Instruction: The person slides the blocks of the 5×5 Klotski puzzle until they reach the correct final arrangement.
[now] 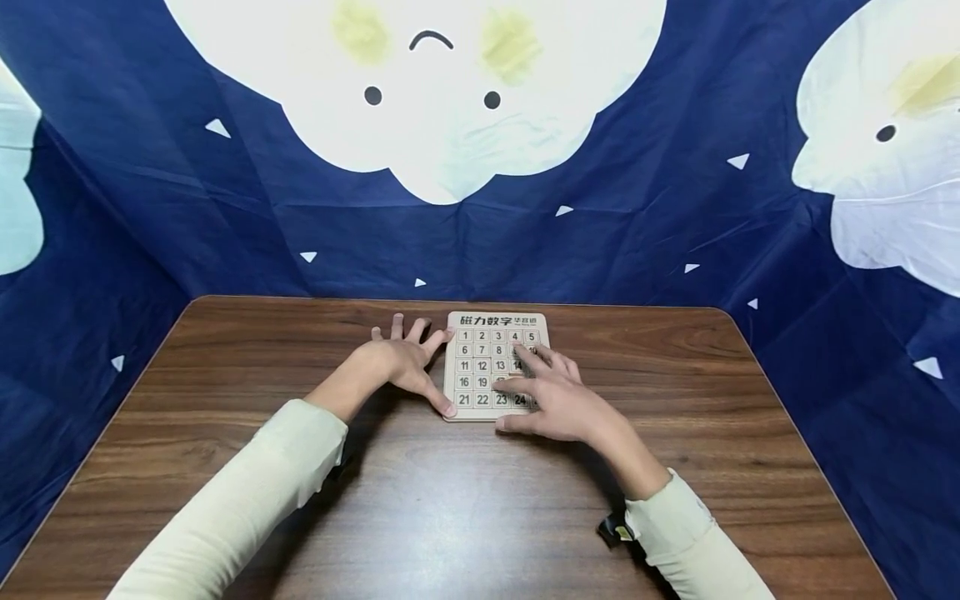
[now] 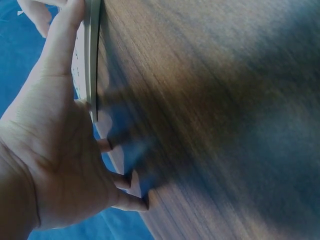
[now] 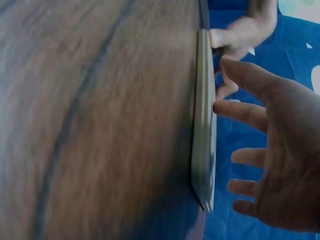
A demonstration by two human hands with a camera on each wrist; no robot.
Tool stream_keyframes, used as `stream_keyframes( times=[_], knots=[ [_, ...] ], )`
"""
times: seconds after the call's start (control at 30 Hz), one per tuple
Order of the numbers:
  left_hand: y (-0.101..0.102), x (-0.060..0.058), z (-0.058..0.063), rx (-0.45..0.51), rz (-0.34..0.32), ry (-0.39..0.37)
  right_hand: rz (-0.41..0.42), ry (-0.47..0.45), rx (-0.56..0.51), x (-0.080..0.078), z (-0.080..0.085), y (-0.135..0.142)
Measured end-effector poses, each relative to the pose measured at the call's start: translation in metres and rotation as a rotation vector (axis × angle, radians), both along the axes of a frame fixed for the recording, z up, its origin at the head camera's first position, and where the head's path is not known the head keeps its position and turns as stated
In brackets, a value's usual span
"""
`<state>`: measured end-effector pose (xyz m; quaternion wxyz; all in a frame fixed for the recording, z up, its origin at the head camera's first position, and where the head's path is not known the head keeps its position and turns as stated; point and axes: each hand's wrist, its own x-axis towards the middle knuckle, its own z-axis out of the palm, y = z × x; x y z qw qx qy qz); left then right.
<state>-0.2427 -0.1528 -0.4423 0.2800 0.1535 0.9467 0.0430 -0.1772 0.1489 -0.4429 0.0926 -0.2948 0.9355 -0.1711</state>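
Head view puts the number board [image 1: 497, 320] at the table's [image 1: 450, 517] far middle. I'd brace its left edge with the left hand [image 1: 405, 364], fingers spread wide, and nudge tiles [image 1: 482, 366] using one light right-hand [image 1: 555, 398] fingertip; those fingers are wide too.

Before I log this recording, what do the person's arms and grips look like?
Left sleeve and right sleeve: plain, pale, wrinkled. Left grip and right grip: bare, no gloves or rings visible. A black item with a yellowish patch shows by the right cuff; something dark, unclear, peeks from under the left cuff.
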Motion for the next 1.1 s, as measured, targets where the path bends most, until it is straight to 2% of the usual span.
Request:
stream_keyframes(
  times=[0.2, 0.27, 0.43, 0.63, 0.77, 1.1],
  knots=[
    [0.0, 0.0, 0.001, 0.001, -0.005, 0.005, -0.151, 0.092, -0.004, -0.001, 0.005, 0.021],
    [-0.001, 0.0, 0.002, -0.001, -0.004, 0.005, -0.147, 0.077, 0.001, -0.001, 0.005, 0.023],
    [-0.003, 0.0, 0.002, -0.007, 0.003, 0.002, -0.068, 0.016, -0.008, -0.001, 0.004, 0.019],
    [-0.002, -0.001, -0.002, -0.001, 0.001, -0.008, -0.104, 0.051, -0.017, 0.009, 0.008, 0.035],
    [-0.001, -0.001, -0.002, -0.003, 0.001, 0.001, -0.097, 0.038, -0.008, 0.014, 0.008, 0.044],
    [0.0, -0.002, 0.0, -0.009, -0.002, -0.006, -0.138, 0.047, 0.049, 0.007, 0.005, 0.044]
  ],
)
